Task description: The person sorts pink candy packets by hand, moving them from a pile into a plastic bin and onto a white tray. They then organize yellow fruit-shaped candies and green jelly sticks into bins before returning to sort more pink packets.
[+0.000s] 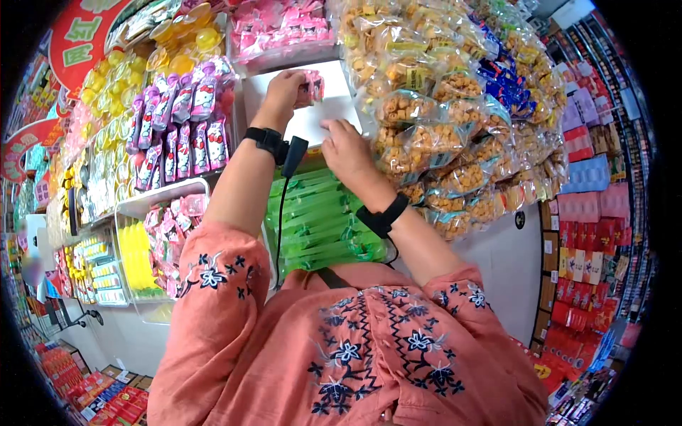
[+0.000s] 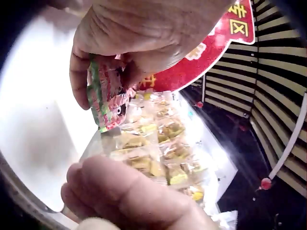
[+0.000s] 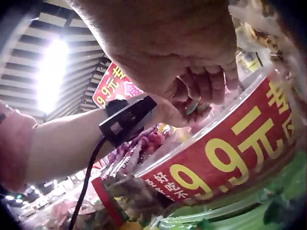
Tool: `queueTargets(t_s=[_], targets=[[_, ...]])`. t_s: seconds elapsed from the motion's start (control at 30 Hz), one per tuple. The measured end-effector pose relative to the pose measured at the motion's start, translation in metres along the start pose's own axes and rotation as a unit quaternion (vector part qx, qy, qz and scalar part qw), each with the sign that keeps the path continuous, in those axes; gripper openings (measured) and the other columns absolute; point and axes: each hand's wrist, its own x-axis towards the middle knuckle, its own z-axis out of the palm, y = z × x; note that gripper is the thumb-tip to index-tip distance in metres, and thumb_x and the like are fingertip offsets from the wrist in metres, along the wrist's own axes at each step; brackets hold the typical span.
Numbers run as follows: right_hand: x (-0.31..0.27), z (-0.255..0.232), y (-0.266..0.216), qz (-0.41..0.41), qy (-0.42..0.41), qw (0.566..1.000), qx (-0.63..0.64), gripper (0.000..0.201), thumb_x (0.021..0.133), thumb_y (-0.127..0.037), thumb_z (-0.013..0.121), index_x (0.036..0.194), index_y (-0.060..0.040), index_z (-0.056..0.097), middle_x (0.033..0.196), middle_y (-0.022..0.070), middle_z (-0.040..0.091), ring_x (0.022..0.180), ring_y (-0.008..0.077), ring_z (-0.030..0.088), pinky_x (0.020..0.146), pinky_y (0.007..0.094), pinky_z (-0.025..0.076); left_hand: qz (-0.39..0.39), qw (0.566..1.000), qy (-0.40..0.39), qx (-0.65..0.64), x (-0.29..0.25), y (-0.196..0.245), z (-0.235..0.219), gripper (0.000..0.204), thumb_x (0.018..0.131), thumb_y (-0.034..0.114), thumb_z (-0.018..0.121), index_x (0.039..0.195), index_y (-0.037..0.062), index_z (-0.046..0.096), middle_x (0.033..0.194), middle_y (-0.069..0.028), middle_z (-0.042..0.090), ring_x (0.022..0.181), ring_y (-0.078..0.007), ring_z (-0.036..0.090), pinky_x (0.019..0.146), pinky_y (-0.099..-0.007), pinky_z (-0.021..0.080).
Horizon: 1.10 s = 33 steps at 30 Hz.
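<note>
My left hand point(image 1: 285, 91) pinches a small pink packet point(image 1: 313, 86) over a white-bottomed bin point(image 1: 278, 70). In the left wrist view, the packet point(image 2: 109, 93) shows a green edge and pink-and-white print between thumb and fingers. Close by on the right, my right hand point(image 1: 347, 150) is over the near part of the same bin, its fingers loosely bent and no item visible in them. From the right wrist view, that hand point(image 3: 168, 48) hangs just above the bin's clear rim, beside the left hand.
Pink packets point(image 1: 280, 32) fill the bin behind. Purple cartoon-printed packets point(image 1: 185, 153) stand at left, bagged brown snacks point(image 1: 426, 121) pile up at right, and green packages point(image 1: 312, 220) lie nearer the body. A red price sign point(image 3: 230, 148) fronts the bin.
</note>
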Motion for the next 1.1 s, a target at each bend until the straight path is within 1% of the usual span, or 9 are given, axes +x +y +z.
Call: queueTargets(t_s=[0.07, 0.1, 0.23, 0.3, 0.43, 0.53, 0.7, 0.83, 1.1], targets=[[-0.001, 0.005, 0.009, -0.011, -0.008, 0.999, -0.042, 0.026, 0.087, -0.008, 0.062, 0.112, 0.0, 0.063, 0.103, 0.0212, 0.065, 0.098, 0.0411, 0.061, 0.088, 0.0502, 0.05, -0.052, 0.998, -0.029, 0.019, 0.013, -0.008, -0.001, 0.021, 0.095, 0.011, 0.054, 0.106, -0.0004, 0.069, 0.084, -0.009, 0.071, 0.062, -0.0187, 0.068, 0.053, -0.0318, 0.055], [-0.002, 0.006, 0.011, -0.016, -0.01, 0.998, -0.058, 0.026, 0.087, -0.009, 0.063, 0.111, 0.0001, 0.063, 0.103, 0.021, 0.065, 0.098, 0.0409, 0.061, 0.088, 0.05, 0.05, -0.047, 0.999, 0.002, 0.019, 0.018, -0.015, 0.005, 0.023, 0.095, 0.01, 0.052, 0.1, -0.002, 0.072, 0.083, -0.0115, 0.072, 0.062, -0.0212, 0.068, 0.055, -0.0342, 0.056], [-0.003, 0.012, 0.016, -0.01, -0.032, 0.993, -0.11, 0.023, 0.088, -0.011, 0.063, 0.108, 0.0009, 0.062, 0.1, 0.0195, 0.065, 0.098, 0.0397, 0.06, 0.092, 0.0491, 0.048, -0.058, 0.996, -0.059, 0.031, 0.047, -0.04, -0.001, 0.023, 0.091, 0.007, 0.055, 0.103, -0.0032, 0.072, 0.087, -0.0152, 0.073, 0.065, -0.0248, 0.069, 0.055, -0.0362, 0.057], [-0.004, 0.014, 0.017, -0.011, -0.036, 0.993, -0.115, 0.023, 0.089, -0.011, 0.063, 0.107, 0.0012, 0.061, 0.1, 0.0189, 0.064, 0.099, 0.0393, 0.059, 0.094, 0.0489, 0.046, -0.036, 0.986, -0.009, 0.161, 0.063, -0.054, -0.003, 0.026, 0.093, 0.014, 0.059, 0.111, -0.0025, 0.068, 0.091, -0.015, 0.072, 0.082, -0.0287, 0.071, 0.071, -0.0378, 0.058], [-0.006, 0.014, 0.018, -0.02, -0.027, 0.994, -0.099, 0.021, 0.09, -0.012, 0.062, 0.107, 0.0015, 0.06, 0.101, 0.0183, 0.063, 0.1, 0.0381, 0.058, 0.097, 0.0487, 0.043, 0.073, 0.874, 0.04, 0.478, 0.085, -0.063, -0.018, 0.041, 0.091, 0.024, 0.067, 0.124, 0.0001, 0.064, 0.102, -0.0216, 0.069, 0.095, -0.0364, 0.07, 0.086, -0.041, 0.056], [-0.007, 0.015, 0.018, -0.024, -0.024, 0.995, -0.096, 0.02, 0.091, -0.012, 0.062, 0.105, 0.001, 0.059, 0.1, 0.0181, 0.063, 0.099, 0.0371, 0.058, 0.096, 0.0484, 0.042, 0.101, 0.808, 0.117, 0.569, 0.062, -0.047, -0.019, 0.049, 0.088, 0.03, 0.072, 0.128, 0.0037, 0.062, 0.114, -0.0286, 0.064, 0.1, -0.0413, 0.067, 0.088, -0.0452, 0.054], [-0.007, 0.02, 0.02, -0.024, -0.021, 0.994, -0.107, 0.016, 0.09, -0.013, 0.062, 0.1, -0.0005, 0.059, 0.096, 0.0172, 0.063, 0.095, 0.0364, 0.059, 0.095, 0.0479, 0.042, 0.132, 0.782, -0.05, 0.606, 0.032, -0.04, -0.03, 0.062, 0.083, 0.028, 0.072, 0.141, 0.0146, 0.052, 0.122, -0.0303, 0.055, 0.103, -0.0495, 0.063, 0.09, -0.051, 0.054], [-0.008, 0.021, 0.022, -0.032, -0.016, 0.994, -0.107, 0.014, 0.089, -0.013, 0.061, 0.098, -0.0014, 0.059, 0.094, 0.017, 0.063, 0.093, 0.0365, 0.059, 0.095, 0.0483, 0.042, 0.172, 0.732, -0.09, 0.653, 0.019, -0.046, -0.028, 0.05, 0.083, 0.021, 0.068, 0.13, 0.0089, 0.055, 0.116, -0.0319, 0.054, 0.09, -0.051, 0.066, 0.079, -0.0526, 0.057], [-0.007, 0.017, 0.018, -0.033, -0.018, 0.994, -0.102, 0.013, 0.09, -0.011, 0.06, 0.097, -0.0007, 0.063, 0.093, 0.0175, 0.064, 0.093, 0.0359, 0.06, 0.095, 0.0483, 0.043, 0.177, 0.677, -0.123, 0.703, 0.035, -0.038, -0.004, 0.037, 0.089, 0.014, 0.061, 0.124, 0.0041, 0.057, 0.118, -0.0302, 0.054, 0.091, -0.0476, 0.067, 0.078, -0.05, 0.058]])
